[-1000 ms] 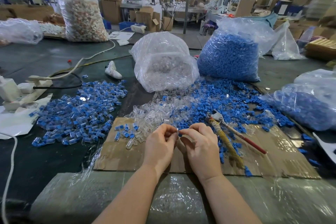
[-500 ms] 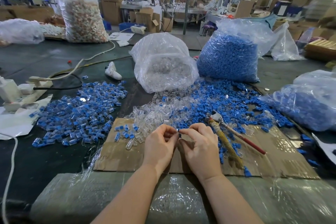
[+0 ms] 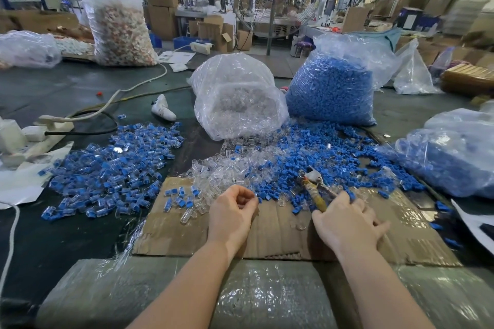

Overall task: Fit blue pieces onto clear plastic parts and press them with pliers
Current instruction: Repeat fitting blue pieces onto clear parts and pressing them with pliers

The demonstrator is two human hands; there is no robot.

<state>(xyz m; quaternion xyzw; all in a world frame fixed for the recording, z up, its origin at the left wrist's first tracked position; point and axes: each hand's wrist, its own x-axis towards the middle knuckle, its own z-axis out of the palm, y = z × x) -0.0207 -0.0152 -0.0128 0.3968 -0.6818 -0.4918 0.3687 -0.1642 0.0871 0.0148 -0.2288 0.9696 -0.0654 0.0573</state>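
Hands apart over the cardboard [image 3: 171, 232].
Your left hand [image 3: 232, 215] pinches a small piece, hardly visible; your right hand [image 3: 347, 222] lies on the pliers [image 3: 316, 192], grip uncertain.

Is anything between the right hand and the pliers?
Nothing visible: the right hand already lies on the pliers' handles on the cardboard. Loose blue pieces surround the head but don't cover the handles.

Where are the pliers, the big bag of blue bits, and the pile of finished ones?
pliers [image 3: 315, 189], head view, on the yellow handle.
bag of blue pieces [image 3: 331, 91], head view, on its bulging front.
pile of finished parts [image 3: 112, 168], head view, on the pile's middle.
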